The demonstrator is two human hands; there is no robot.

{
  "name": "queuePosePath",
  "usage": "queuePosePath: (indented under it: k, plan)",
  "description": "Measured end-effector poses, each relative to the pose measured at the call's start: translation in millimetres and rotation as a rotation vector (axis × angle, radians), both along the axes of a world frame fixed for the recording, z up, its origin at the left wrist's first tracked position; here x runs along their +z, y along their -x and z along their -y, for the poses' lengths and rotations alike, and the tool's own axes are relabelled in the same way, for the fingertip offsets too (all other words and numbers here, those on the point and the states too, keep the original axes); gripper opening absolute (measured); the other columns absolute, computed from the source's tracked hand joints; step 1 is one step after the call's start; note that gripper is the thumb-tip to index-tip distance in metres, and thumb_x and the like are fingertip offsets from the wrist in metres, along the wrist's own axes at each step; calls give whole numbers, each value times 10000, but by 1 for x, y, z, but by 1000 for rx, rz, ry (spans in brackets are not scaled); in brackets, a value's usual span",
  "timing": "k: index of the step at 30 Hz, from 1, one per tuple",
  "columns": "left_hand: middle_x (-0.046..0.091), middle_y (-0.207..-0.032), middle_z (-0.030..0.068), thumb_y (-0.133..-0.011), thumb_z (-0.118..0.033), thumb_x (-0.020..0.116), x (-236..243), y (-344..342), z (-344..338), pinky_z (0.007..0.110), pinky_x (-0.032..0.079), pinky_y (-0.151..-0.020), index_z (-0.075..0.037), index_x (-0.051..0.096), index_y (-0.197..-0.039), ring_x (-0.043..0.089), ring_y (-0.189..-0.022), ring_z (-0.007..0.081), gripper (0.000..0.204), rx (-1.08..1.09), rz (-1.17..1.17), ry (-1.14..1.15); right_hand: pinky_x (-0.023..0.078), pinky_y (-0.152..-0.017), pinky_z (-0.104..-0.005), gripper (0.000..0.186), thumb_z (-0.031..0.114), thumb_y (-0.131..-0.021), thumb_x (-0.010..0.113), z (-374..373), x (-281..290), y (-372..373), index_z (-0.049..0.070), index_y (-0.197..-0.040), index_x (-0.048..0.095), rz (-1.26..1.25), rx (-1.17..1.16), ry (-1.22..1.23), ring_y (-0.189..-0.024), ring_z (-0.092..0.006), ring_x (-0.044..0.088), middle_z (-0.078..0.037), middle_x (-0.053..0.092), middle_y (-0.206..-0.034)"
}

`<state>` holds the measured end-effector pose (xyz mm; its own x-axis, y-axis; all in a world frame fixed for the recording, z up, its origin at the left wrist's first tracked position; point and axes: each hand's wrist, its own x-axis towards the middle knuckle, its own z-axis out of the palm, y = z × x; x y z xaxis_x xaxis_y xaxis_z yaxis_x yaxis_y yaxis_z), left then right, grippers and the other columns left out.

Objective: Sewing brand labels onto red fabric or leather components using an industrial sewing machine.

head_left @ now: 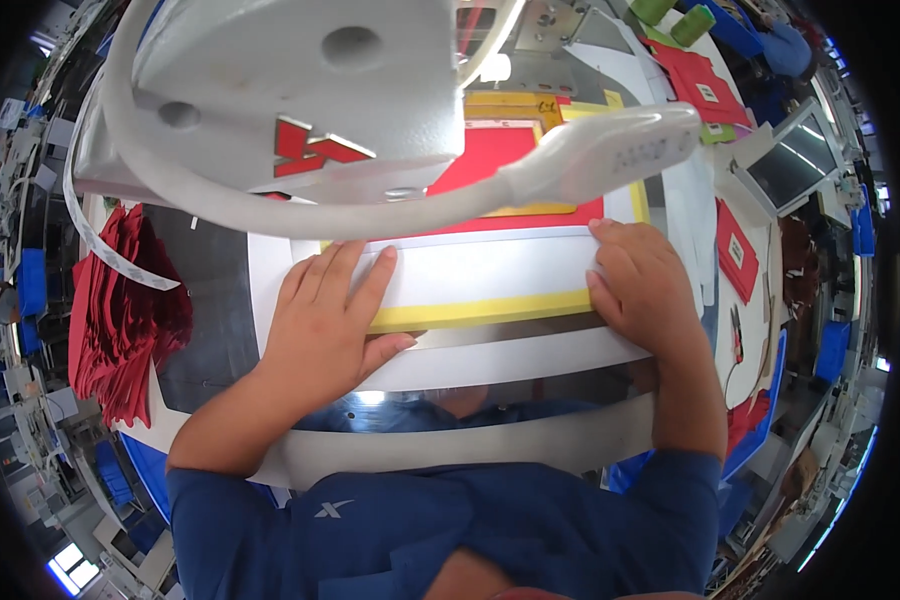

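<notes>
My left hand (332, 315) rests open, fingers spread on the left part of a white strip (480, 264) with a yellow lower edge (480, 308). My right hand (625, 275) is at the strip's right end, fingers bent and slightly apart, touching it. Just beyond the strip lies red fabric (480, 160) with an orange template frame (545, 211) on it. A silver-white machine head (240, 80) with a thick pale cable (350, 223) hangs over the work and hides part of it.
A hanging pile of dark red pieces (120, 310) is at the left. At the right are stacked red pieces (736, 250), a screen (792, 155), scissors (737, 335) and green thread spools (692, 25). A person in blue (782, 48) is at the upper right.
</notes>
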<state>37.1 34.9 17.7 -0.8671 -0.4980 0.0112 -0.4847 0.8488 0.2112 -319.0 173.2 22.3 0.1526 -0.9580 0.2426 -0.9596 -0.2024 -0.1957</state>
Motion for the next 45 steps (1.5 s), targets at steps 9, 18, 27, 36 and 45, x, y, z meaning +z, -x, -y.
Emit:
queuePosePath:
  k: [9,18,27,36,45]
  plan:
    - [454,-1619,296,-935,-476,762,-7,42,32,611,283,-1252,9,455,-1618,403,-1512,479,893,59,51,61,554,-990,-454,222,137,-862,801,-3,3,8,43,-1029,689,43,4,99,-1090,-347,716,-158,755,-1138]
    - [581,-1543,258,-930,-436,776,-16,17,47,602,300,-1245,92,551,-1503,513,-1456,422,812,-19,-55,241,541,-1059,-421,352,172,-1002,692,-89,-9,156,46,-1330,724,240,-793,5,-1165,-355,724,-186,765,-1240]
    - [681,-1351,213,-906,-356,801,-3,27,36,524,447,-1122,59,668,-1332,634,-1232,399,610,-2,-120,242,555,-999,-374,290,38,-945,722,-133,-37,219,11,-1234,741,258,-852,-16,-1093,-250,740,-141,782,-1153]
    - [697,-1203,176,-924,-316,789,23,6,58,508,493,-996,1,675,-1352,660,-1132,386,545,106,105,229,520,-954,-307,185,-12,-983,647,13,38,74,11,-1145,734,487,-215,70,-1067,-179,670,-74,708,-1160]
    - [609,-838,119,-908,-327,830,3,46,23,419,498,-687,2,677,-1393,621,-762,302,605,-31,-85,155,577,-757,-488,181,-25,-827,614,159,-1,-26,-15,-952,744,418,247,27,-828,-391,722,-225,746,-887]
